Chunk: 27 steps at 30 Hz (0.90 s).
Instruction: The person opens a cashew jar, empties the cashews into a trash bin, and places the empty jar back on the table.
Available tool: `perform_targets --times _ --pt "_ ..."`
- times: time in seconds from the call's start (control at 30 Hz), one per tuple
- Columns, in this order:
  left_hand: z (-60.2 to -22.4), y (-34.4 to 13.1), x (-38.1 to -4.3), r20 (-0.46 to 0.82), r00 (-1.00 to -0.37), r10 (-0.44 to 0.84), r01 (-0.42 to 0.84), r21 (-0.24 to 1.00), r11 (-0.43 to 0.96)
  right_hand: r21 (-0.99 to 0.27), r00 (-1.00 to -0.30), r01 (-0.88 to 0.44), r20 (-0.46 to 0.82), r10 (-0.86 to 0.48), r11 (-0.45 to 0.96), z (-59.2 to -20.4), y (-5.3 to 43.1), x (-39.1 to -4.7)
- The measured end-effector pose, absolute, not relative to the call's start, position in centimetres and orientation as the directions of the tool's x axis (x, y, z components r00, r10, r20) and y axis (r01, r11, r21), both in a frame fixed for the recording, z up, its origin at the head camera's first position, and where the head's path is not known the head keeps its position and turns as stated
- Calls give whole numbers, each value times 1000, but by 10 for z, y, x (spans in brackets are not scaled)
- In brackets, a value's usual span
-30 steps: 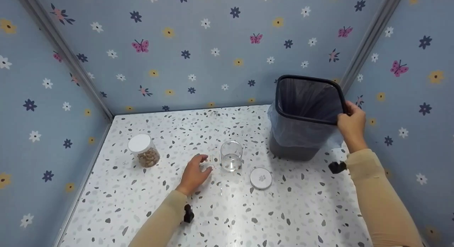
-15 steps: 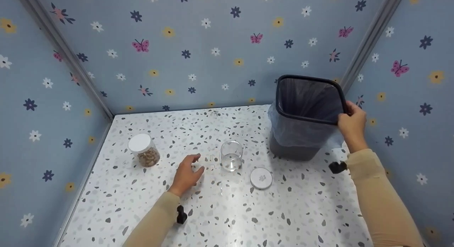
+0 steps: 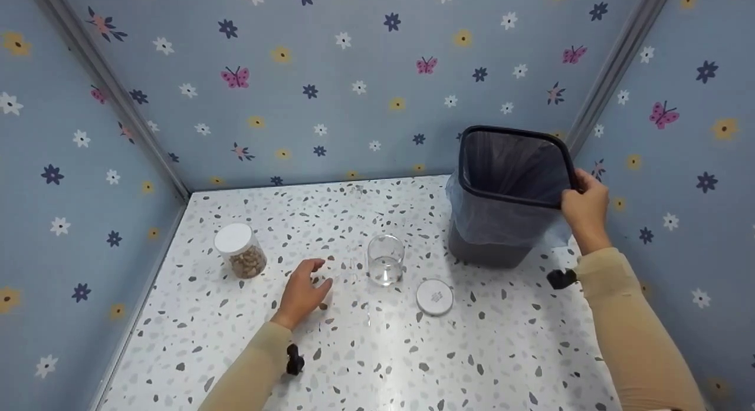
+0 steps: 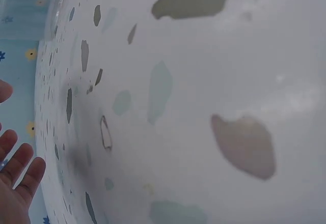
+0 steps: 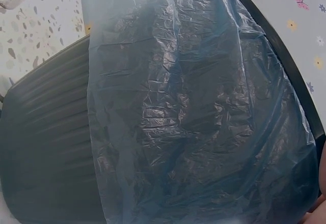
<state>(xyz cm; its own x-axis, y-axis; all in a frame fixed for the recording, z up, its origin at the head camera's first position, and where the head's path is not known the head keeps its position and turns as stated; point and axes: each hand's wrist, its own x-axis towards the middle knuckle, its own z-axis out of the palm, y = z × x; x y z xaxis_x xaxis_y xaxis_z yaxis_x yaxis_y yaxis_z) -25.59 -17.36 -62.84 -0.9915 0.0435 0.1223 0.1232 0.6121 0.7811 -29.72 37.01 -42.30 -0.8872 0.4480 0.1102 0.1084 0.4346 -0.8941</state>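
Observation:
My right hand [image 3: 584, 213] grips the black rim of a dark grey trash bin [image 3: 492, 252], thumb over the edge. A thin bluish plastic liner [image 5: 178, 102] is folded down over the bin's outside. My left hand [image 3: 301, 293] is over the table with nothing in it, fingers and thumb spread apart. To its right stands a clear, lidless glass jar [image 3: 386, 260], upright; part of it also shows at the top left of the left wrist view. A round white lid [image 3: 435, 297] lies flat on the table between the jar and the bin.
On the left stands a jar of nuts [image 3: 245, 257] with a white lid. Blue patterned walls [image 3: 330, 86] enclose the speckled white table [image 3: 413, 364] at the back and both sides. The bin stands near the back right corner.
My left hand has drawn back to the left, away from the empty glass jar. My right hand and the trash bin have stayed in place.

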Motion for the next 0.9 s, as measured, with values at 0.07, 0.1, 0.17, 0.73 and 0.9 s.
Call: perform_targets --times 0.07,0.1,0.17,0.73,0.9 --pt "-629 -176 -255 119 -992 37 116 779 616 -892 -886 111 111 450 438 -423 370 -297" --pt "-629 -178 -255 115 -993 32 110 779 618 -891 -885 112 113 452 441 -423 370 -297" --pt "-629 -181 -255 120 -992 26 110 777 619 -889 -884 109 118 453 445 -423 370 -297" --pt "-631 -206 -249 174 -985 -11 130 775 619 -890 -881 110 119 459 443 -422 370 -298" --pt "-628 -213 -247 137 -990 -21 94 779 620 -890 -888 104 118 445 443 -422 371 -299"
